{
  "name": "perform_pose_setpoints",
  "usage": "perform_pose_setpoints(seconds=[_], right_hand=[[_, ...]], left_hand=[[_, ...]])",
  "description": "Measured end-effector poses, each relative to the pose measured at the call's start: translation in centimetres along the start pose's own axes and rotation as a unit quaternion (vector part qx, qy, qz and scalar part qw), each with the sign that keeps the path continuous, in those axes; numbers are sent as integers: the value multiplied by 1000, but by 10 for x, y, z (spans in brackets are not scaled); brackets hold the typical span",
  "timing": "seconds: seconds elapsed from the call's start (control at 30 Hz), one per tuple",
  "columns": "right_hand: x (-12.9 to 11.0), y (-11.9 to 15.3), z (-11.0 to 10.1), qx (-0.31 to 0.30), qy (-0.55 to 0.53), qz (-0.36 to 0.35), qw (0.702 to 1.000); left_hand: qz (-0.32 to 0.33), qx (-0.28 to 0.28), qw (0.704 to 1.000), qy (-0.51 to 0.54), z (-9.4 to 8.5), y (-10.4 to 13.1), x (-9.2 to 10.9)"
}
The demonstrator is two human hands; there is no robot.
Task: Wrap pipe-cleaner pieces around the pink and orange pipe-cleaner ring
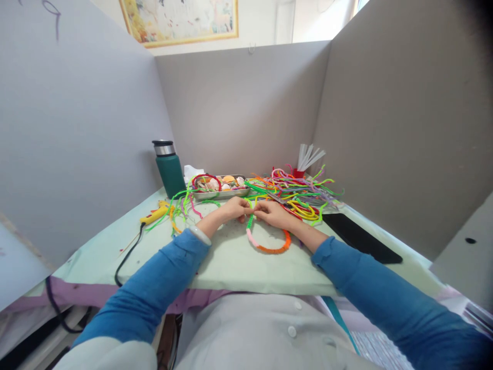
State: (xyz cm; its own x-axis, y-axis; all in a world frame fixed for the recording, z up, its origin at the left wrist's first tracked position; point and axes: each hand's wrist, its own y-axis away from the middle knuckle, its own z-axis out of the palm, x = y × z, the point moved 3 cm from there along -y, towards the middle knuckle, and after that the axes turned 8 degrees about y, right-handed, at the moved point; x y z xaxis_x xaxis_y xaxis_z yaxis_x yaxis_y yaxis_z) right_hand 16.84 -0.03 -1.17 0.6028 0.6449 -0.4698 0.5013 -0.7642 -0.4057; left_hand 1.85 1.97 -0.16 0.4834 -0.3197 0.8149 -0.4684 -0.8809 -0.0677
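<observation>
A ring wound in fuzzy pipe cleaner [274, 251], with green, pink and orange stretches, hangs down toward me over the middle of the table. Both hands meet at its upper green part. My left hand [235, 208] pinches there, its fingers closed around the green strand. Beside it, almost touching, my right hand [270, 211] grips the same part between thumb and fingers. The exact spot between the fingertips is too small to make out. Just behind my hands, a metal tray [222, 195] holds shell-like pieces and a dark red fuzzy ring [208, 176].
Loose coloured pipe cleaners [304, 190] are heaped at the back right near a red cup [299, 173] of white sticks. A green bottle [170, 172] and a corded yellow glue gun [156, 212] are on the left. A black flat pad [360, 237] lies right. Grey panels enclose the table.
</observation>
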Motion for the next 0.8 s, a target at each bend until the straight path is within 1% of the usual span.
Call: perform_pose_setpoints(seconds=[0.33, 0.8], right_hand=[[0, 0, 0, 5, 7, -2, 1000], [-2, 0, 0, -2, 8, 2, 1000]], left_hand=[[-8, 1, 1000, 2, 0, 2, 3], [-5, 5, 999, -38, 0, 5, 6]])
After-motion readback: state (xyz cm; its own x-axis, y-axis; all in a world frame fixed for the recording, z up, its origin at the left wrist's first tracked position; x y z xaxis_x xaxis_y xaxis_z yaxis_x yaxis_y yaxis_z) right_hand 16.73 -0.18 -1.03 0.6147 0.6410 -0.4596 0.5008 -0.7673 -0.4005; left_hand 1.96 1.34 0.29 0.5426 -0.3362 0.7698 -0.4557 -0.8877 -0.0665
